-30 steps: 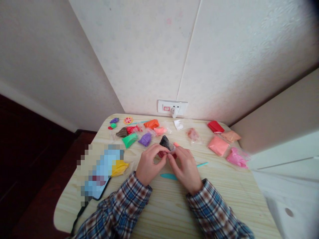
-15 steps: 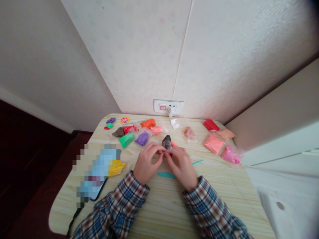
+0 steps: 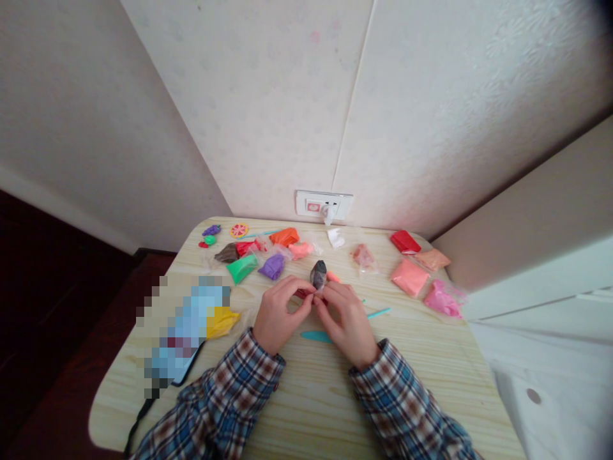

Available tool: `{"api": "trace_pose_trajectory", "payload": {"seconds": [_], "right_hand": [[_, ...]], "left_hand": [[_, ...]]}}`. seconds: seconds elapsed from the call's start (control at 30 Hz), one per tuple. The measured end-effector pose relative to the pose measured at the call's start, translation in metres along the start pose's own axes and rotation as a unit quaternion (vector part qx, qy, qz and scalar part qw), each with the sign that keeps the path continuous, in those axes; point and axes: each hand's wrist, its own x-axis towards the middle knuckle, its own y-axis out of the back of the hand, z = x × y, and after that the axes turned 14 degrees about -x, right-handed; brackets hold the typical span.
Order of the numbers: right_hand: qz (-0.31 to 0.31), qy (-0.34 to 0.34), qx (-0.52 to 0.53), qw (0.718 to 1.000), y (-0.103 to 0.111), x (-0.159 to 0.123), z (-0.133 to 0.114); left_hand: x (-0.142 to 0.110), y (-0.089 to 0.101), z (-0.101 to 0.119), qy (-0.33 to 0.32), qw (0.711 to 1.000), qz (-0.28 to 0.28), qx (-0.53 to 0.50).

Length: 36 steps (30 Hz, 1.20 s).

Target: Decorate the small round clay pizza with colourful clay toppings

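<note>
A small clear bag of black modelling clay [image 3: 318, 273] stands near the middle of the table, its dark lump pointing away from me. My left hand [image 3: 281, 313] pinches the near end of the bag between thumb and fingertips. Close against it, my right hand [image 3: 348, 322] pinches the same end, fingertips almost touching. Something reddish shows partly behind the left fingers; I cannot make out what it is. Under the right hand lies a teal plastic clay knife [image 3: 315, 336], partly covered. A bit of orange clay [image 3: 334, 277] shows just beyond the right fingers.
Bagged clay lies around: green [image 3: 242, 268], purple [image 3: 272, 267], orange [image 3: 284, 237], yellow [image 3: 222, 322], salmon [image 3: 409, 276] and pink [image 3: 443, 299]. A phone [image 3: 191, 332], blurred, rests at left with a black cable. Small clay fruit shapes [image 3: 211, 230] sit at the back left, before a wall socket [image 3: 324, 205].
The black clay bag has tilted and turned slightly between my fingers. Both hands keep their pinch at almost the same place. The view has shifted a little.
</note>
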Motion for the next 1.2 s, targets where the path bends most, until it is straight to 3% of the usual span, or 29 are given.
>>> {"api": "trace_pose_trajectory", "payload": {"seconds": [0.87, 1.2], "right_hand": [[0.002, 0.006, -0.011, 1.0, 0.0024, 0.0, -0.0014], [0.01, 0.006, -0.006, 1.0, 0.0043, -0.0006, -0.0038]], "left_hand": [[-0.0013, -0.0007, 0.0017, -0.04, 0.999, 0.0, 0.03], [-0.0014, 0.0003, 0.0032, -0.045, 0.999, 0.002, -0.015]]}}
